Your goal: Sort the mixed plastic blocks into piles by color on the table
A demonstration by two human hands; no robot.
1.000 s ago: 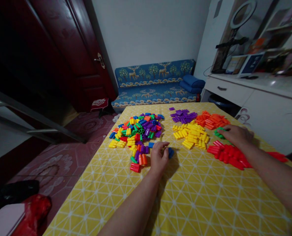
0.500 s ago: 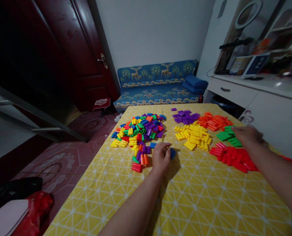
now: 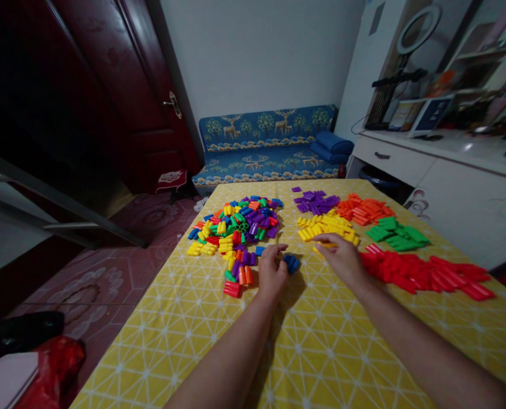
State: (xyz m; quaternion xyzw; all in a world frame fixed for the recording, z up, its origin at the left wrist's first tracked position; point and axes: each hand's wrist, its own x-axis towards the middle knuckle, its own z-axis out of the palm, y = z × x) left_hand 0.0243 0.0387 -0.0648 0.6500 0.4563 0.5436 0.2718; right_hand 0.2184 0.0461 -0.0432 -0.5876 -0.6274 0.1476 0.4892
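Note:
My left hand [image 3: 273, 272] is at the middle of the table, between the mixed pile of colored plastic pieces [image 3: 239, 227] and a few blue pieces [image 3: 292, 263]. Its fingers are curled, and what they hold, if anything, is hidden. My right hand [image 3: 340, 258] hovers at the near edge of the yellow pieces [image 3: 331, 224], fingers apart, with no piece visible in it. Red pieces [image 3: 418, 272] lie to its right. Farther back are green pieces [image 3: 397, 234], orange pieces [image 3: 363, 209] and purple pieces [image 3: 316, 202].
A yellow patterned cloth covers the table [image 3: 184, 335]. Behind it stands a blue sofa [image 3: 261, 159] with deer and trees on it. A white cabinet [image 3: 457, 187] is at the right, a red stool [image 3: 171, 179] and metal frame [image 3: 65, 199] at the left.
My right hand has moved left from the green pieces to the yellow ones, uncovering the green and red pieces. My left hand has stayed nearly in place. The view has shifted slightly.

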